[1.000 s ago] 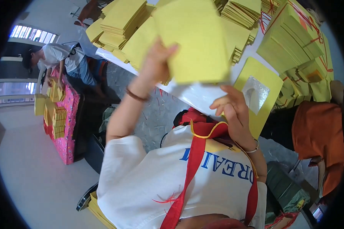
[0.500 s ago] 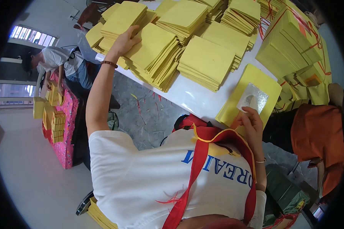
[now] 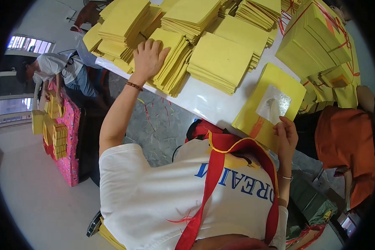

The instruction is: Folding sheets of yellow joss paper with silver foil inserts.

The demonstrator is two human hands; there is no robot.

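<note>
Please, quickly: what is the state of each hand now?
Left hand: open, resting on a yellow stack.
Right hand: fingers bent near the silvery patch; whether it grips anything cannot be told.

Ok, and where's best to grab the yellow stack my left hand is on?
Probably the near end of that yellow stack, coming from your own side: it faces you near the edge of the white table, while other stacks flank it. Squeeze firmly; its layers look fanned.

Pink tablecloth [image 3: 72, 160] (patterned), left; green bundle [image 3: 308, 196], right.
</note>
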